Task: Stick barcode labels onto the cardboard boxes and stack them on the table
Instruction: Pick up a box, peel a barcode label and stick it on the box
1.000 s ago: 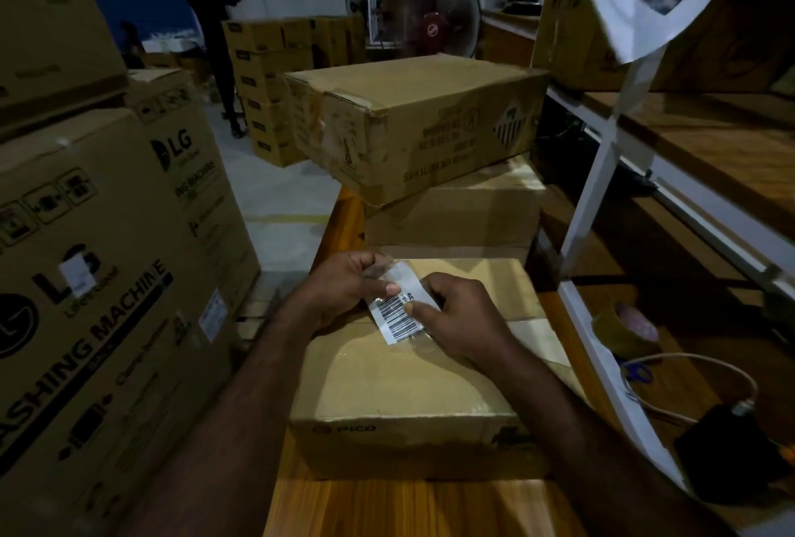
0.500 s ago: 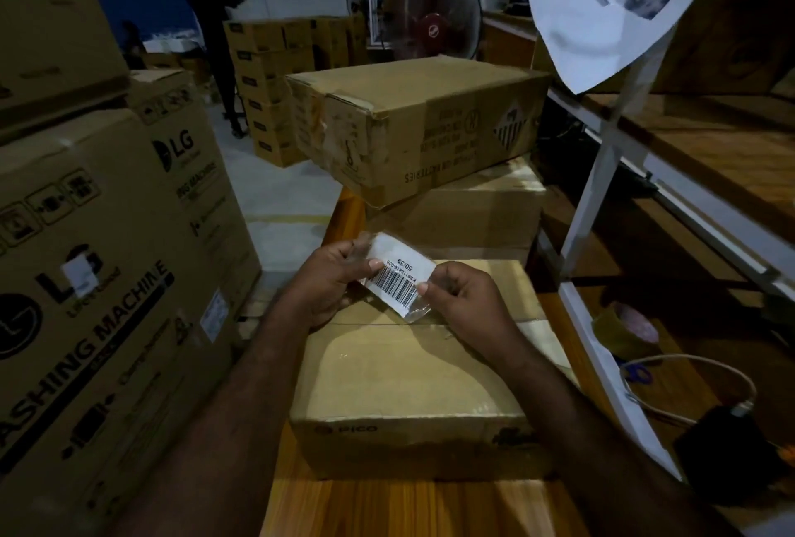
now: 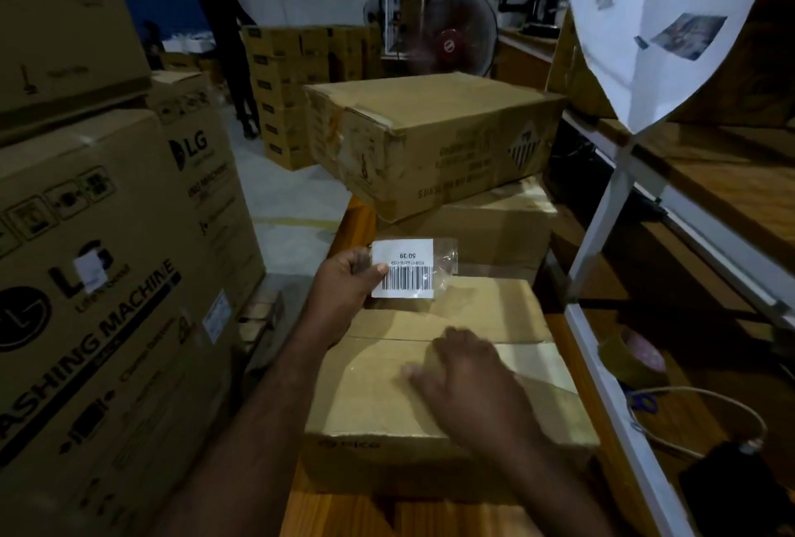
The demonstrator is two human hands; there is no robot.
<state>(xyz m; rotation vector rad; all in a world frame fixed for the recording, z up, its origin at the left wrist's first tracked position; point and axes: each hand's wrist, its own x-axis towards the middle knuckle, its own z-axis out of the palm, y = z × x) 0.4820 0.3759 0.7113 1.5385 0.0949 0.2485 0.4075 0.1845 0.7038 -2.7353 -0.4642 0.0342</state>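
A brown cardboard box (image 3: 370, 399) lies on the wooden table (image 3: 344, 515) right in front of me. My left hand (image 3: 344, 282) holds a white barcode label (image 3: 402, 267) by its left edge, lifted above the box's far side; a clear backing film sticks out to the label's right. My right hand (image 3: 469, 381) rests flat on the box top, fingers spread, holding nothing. Behind this box, a large worn box (image 3: 430, 140) sits askew on another box (image 3: 482, 226).
Big LG washing-machine cartons (image 3: 107, 278) stand close on the left. White shelf racking (image 3: 602, 214) runs along the right, with a tape roll (image 3: 636, 358), a cable and a hanging paper sheet (image 3: 658, 20). A person (image 3: 228, 41) stands by stacked boxes at the back, near a fan (image 3: 451, 41).
My right hand has let go of the label and dropped onto the box top. My left hand has raised the label and turned it square to me.
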